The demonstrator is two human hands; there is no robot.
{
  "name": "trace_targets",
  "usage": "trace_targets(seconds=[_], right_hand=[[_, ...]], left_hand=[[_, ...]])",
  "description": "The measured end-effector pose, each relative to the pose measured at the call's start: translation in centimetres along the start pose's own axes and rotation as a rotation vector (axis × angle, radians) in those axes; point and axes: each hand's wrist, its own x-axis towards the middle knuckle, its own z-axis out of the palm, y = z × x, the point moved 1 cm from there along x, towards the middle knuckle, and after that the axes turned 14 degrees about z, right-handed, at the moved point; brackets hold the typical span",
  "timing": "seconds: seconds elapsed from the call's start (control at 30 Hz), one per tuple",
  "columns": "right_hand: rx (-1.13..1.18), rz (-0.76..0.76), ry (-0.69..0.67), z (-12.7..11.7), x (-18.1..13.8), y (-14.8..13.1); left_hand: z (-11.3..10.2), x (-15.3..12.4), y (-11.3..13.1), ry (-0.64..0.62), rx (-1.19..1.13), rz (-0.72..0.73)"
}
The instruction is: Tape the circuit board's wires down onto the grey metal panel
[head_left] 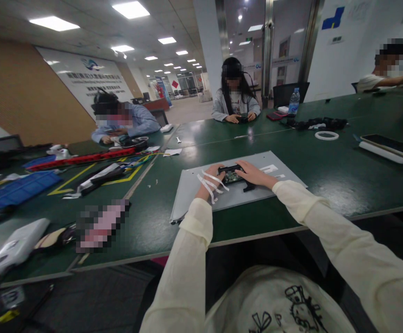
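Observation:
Between my hands is a black housing with an exposed green circuit board (232, 176), held just over a grey panel. My left hand (208, 181) grips its left end, the thumb near the board. White strips (208, 185) lie across the back of that hand and its wrist. At the other end, my right hand (255, 175) holds the housing, with fingers along its upper edge. A small black part (248, 187) sticks out below the housing near my right palm; whether it is attached I cannot tell. The grey panel (194, 203) lies flat on the green table under both hands.
White strips (269, 169) lie on the panel's right. A blurred pink item (106, 224), a white device (14, 245) and a blue basket (21, 190) are leftward. Rightward are a tape ring (326, 135), a phone (392, 144) and a bottle (294, 101). Several people sit around.

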Motion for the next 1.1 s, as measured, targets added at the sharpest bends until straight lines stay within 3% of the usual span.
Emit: trace_targets(seconds=[0.17,0.43,0.6,0.73,0.8,0.9,0.97,1.1], right_hand=[[-0.016,0.028,-0.008,-0.1,0.0,-0.1],[-0.003,0.033,-0.017,-0.2,-0.3,-0.1],[0.026,-0.047,0.117,-1.6,-1.0,-2.3],[0.247,-0.064,0.223,-2.8,-1.3,-5.3],[0.394,0.028,0.159,-2.8,-1.5,-6.4],[0.541,0.124,-0.058,-1.8,-2.0,-7.4],[0.544,0.112,-0.162,-1.1,-2.5,-7.7],[0.479,0.069,-0.244,-0.3,-3.3,-8.0]], left_hand=[[-0.6,0.2,-0.1,0.102,-0.131,-0.040],[-0.3,0.4,-0.7,0.140,-0.222,-0.034],[-0.5,0.3,0.0,0.129,-0.226,-0.036],[-0.4,0.4,0.1,0.144,-0.236,-0.033],[-0.3,0.5,0.1,0.167,-0.247,-0.046],[-0.2,0.6,0.2,0.223,-0.302,-0.066],[-0.3,0.6,0.3,0.245,-0.345,-0.070],[-0.6,0.8,0.4,0.250,-0.369,-0.069]])
